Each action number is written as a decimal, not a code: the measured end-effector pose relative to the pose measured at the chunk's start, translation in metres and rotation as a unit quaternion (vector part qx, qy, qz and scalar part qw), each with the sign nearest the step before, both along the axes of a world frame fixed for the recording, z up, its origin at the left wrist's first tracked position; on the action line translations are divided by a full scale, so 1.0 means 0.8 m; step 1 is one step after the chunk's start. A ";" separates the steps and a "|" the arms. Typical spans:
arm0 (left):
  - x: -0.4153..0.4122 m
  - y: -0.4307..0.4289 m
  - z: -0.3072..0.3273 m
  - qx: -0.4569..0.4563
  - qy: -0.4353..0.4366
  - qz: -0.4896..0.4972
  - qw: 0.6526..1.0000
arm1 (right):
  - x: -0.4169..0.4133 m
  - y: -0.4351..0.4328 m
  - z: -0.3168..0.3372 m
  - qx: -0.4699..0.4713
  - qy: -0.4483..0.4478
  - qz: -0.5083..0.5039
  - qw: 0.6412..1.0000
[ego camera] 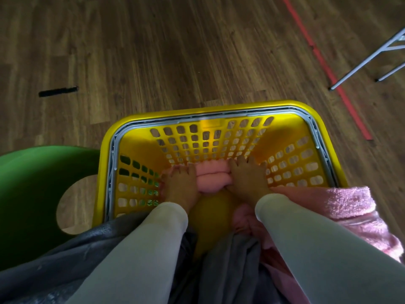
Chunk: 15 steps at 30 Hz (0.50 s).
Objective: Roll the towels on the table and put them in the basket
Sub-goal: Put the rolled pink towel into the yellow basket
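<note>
**Q:** Where does the task's thing lie, and how do the hands stand?

**A:** The rolled pink towel (211, 176) lies low inside the yellow laundry basket (197, 111), against its far perforated wall; the left hand (179, 183) grasps the roll's left end; the right hand (247, 178) grasps its right end; the fingers of both curl over the roll.

**Q:** What could go wrong from here?

**A:** By judgement only: nothing but the grasp appears to hold the layers, so an uneven release may let the roll spring open; the grey towel (228, 255) and the fluffy pink towel (350, 207) both hang unrolled over the near rim; sleeves brushing them on the way out may tip them in on top of the roll, or drag them off towards the floor; the basket looks light, so weight leaned on its rim may shift or tilt it.

**Q:** And the surface and the room?

**A:** The surface itself is not in view; the basket appears to stand on a wood-plank floor (153, 51), which also shows through its holes; a green chair (32, 183) sits just beside its left wall; a red tape line (324, 62) runs diagonally at right; a black strip (58, 91) lies well apart at left; grey metal legs (372, 55) stand at upper right; whether they belong to the table cannot be told.
</note>
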<state>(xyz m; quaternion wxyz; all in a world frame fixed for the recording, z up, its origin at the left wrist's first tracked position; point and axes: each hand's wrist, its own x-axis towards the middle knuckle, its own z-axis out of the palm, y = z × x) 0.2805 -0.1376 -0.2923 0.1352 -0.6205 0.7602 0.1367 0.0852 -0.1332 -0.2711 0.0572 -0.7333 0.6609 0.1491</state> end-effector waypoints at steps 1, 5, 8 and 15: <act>0.001 0.002 -0.004 -0.007 -0.005 -0.001 1.000 | -0.001 0.000 -0.002 0.007 -0.006 -0.002 1.000; 0.006 0.012 -0.019 0.005 -0.027 0.002 1.000 | 0.000 -0.006 0.000 0.025 -0.013 -0.006 1.000; 0.006 0.012 -0.017 0.009 -0.024 0.006 1.000 | 0.000 -0.003 0.000 0.021 0.018 0.029 0.999; 0.007 0.011 -0.008 0.000 -0.016 0.002 1.000 | -0.005 -0.008 0.004 0.032 -0.023 -0.005 0.999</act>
